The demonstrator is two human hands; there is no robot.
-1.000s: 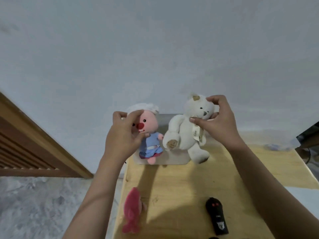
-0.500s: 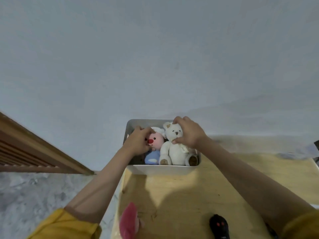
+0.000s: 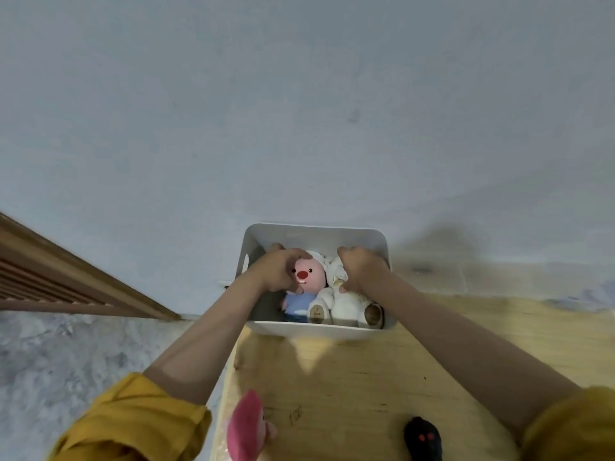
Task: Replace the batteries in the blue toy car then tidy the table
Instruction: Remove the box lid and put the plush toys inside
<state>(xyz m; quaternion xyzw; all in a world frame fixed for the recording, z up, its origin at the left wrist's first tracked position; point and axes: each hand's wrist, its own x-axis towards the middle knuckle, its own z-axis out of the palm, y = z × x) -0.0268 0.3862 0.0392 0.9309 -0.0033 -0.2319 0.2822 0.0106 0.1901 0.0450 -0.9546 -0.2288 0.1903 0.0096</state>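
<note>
A white plastic bin (image 3: 319, 329) stands at the far edge of the wooden table (image 3: 366, 377), against the wall. Inside it lie a pink-faced plush doll (image 3: 307, 276) in blue clothes and a white teddy bear (image 3: 346, 302), side by side. My left hand (image 3: 278, 272) is closed around the pink doll's head. My right hand (image 3: 361, 269) presses down on the bear's head and hides it. The blue toy car is not in view.
A pink plush toy (image 3: 246, 425) lies at the table's near left edge. A black remote control (image 3: 422, 440) with red buttons rests near the bottom edge. A wooden slatted panel (image 3: 50, 281) runs along the left, over a grey marbled floor (image 3: 66, 361).
Both hands carried the two plush toys down from above the bin and now hold them inside it. The view has tilted up and away, so the near table items sit lower in the frame.
</note>
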